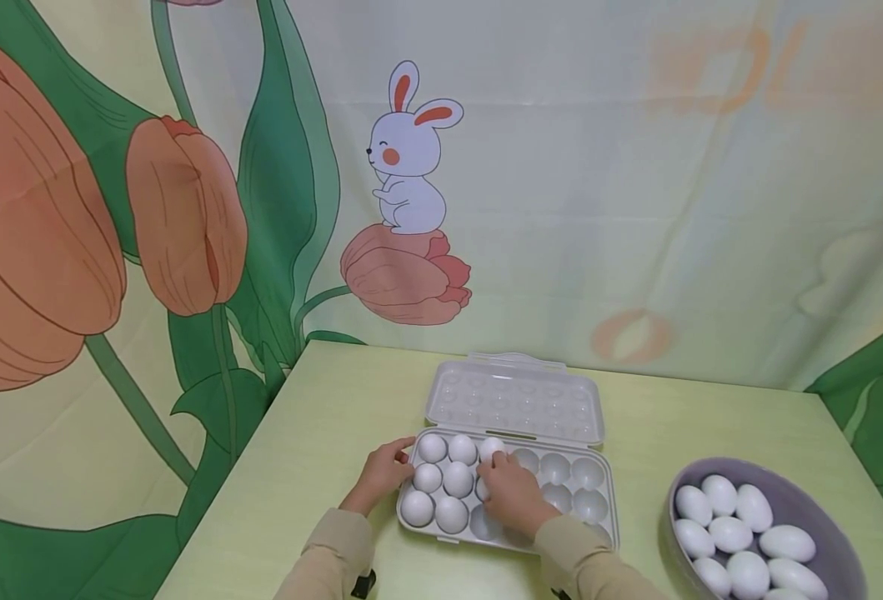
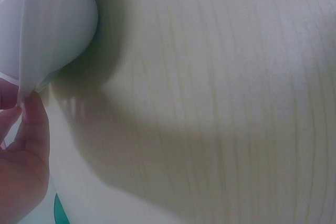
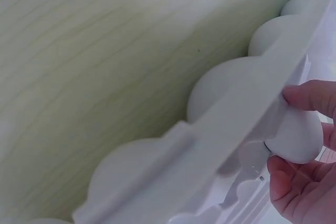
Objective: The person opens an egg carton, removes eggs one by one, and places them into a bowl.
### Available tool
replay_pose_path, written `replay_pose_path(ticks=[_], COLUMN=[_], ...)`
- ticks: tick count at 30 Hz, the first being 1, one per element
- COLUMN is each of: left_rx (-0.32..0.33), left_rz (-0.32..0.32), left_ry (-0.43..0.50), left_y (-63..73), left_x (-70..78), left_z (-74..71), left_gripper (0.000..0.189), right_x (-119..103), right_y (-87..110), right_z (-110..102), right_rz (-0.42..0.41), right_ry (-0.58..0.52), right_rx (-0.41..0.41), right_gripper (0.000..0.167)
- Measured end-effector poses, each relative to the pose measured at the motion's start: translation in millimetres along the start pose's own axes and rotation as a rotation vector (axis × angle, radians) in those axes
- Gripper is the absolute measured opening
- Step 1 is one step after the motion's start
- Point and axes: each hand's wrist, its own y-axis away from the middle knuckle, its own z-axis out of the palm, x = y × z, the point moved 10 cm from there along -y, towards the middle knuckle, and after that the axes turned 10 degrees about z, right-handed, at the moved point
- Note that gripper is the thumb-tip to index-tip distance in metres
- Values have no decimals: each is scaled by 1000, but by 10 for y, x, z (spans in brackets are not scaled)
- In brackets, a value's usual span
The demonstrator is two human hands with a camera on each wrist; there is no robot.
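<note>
A white plastic egg box (image 1: 587, 473) lies on the table with its lid tipped back. Its two left columns hold white eggs (image 1: 458, 479), and one more sits at the back of the third column. My left hand (image 1: 384, 475) is at the box's left side; in the left wrist view its thumb and fingers pinch the rim (image 2: 26, 40). With my right hand (image 1: 514, 492) I grip an egg (image 3: 300, 135) by thumb and fingers, at the middle row of the third column. That hand partly covers the egg and nearby cups in the head view.
The open lid (image 1: 516, 400) lies flat behind the box, toward the back edge of the table. On the right stands a purple-grey bowl (image 1: 839, 533) with several more white eggs (image 1: 730, 534). A printed cloth (image 1: 546, 208) hangs behind the table.
</note>
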Motion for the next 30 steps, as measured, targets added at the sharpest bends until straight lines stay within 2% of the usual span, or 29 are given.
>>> replay_pose_path(ticks=[12, 16, 23, 30], left_rx=[3, 2, 3, 0], left_rz=[0, 6, 2, 1], left_ry=[-1, -7, -12, -1], left_y=[-9, -15, -22, -10], left_x=[20, 25, -1, 3], left_z=[1, 2, 2, 8], left_gripper=[51, 52, 53, 53], right_x=[13, 64, 135, 250], right_y=[38, 44, 92, 152], right_z=[-56, -89, -271, -352], right_rz=[-65, -50, -10, 17], right_ry=[-10, -57, -205, -274], right_rx=[61, 44, 13, 12], right_gripper=[33, 37, 36, 37])
